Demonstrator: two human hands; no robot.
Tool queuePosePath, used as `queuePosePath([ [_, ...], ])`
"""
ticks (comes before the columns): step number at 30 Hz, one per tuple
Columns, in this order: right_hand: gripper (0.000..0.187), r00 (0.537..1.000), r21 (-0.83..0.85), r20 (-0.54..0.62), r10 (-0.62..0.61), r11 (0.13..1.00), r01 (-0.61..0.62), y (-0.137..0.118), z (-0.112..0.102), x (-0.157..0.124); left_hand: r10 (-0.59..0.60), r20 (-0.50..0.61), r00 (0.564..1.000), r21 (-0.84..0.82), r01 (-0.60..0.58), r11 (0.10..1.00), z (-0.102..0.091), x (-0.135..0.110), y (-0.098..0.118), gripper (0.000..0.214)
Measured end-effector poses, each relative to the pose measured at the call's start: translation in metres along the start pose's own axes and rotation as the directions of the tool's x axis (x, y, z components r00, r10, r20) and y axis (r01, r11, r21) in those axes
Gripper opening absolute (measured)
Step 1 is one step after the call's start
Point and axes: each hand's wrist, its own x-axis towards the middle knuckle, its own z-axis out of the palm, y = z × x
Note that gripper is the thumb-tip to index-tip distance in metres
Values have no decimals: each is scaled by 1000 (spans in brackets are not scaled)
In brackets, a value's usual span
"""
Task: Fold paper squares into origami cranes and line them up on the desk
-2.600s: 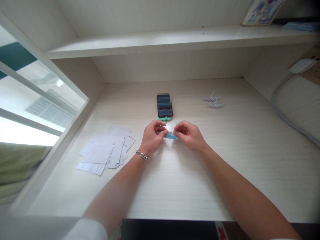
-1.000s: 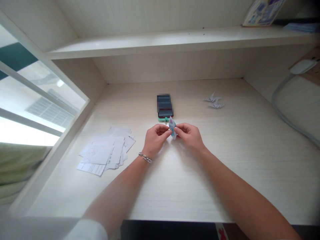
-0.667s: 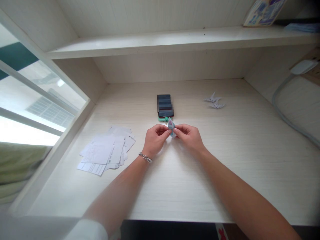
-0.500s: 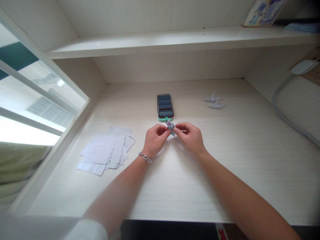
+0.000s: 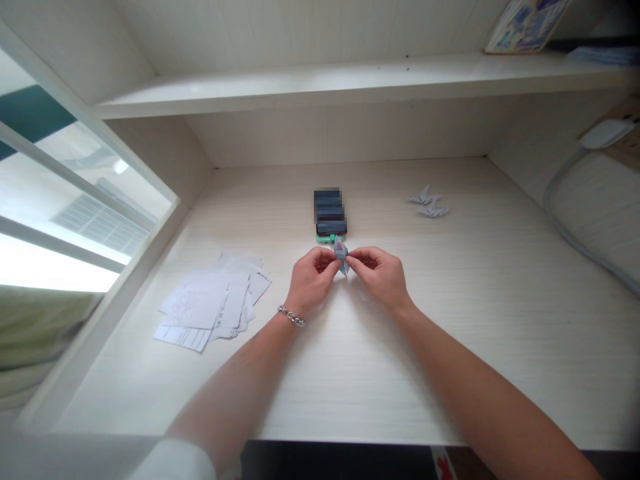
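A small folded paper (image 5: 341, 251), pale blue with a pinkish mark, is pinched between both hands above the desk. My left hand (image 5: 313, 279), with a chain bracelet (image 5: 291, 315) at the wrist, grips its left side between thumb and fingers. On the other side, my right hand (image 5: 380, 275) holds it the same way. A white point of the paper sticks out below the thumbs. Just beyond the fingertips lies a phone (image 5: 330, 212) on a green stand (image 5: 325, 239). Folded paper cranes (image 5: 431, 205) rest farther back on the right.
Loose paper sheets (image 5: 200, 300) are spread in a pile to the left on the pale desk (image 5: 350, 373). A shelf (image 5: 320, 87) runs across the back, with a book (image 5: 526, 25) on it. A grey cable (image 5: 565, 230) hangs from a plug at the right wall.
The folded paper has turned slightly, and its lower white point reaches a little farther down. Both hands keep nearly the same place.
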Motion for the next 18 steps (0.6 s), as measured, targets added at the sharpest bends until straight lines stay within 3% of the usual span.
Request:
queuePosePath([
  [18,12,1000,-59,19,22,998,-20,-3,-1,0,19,8,1000,60,-20,998,0,-1,1,17],
])
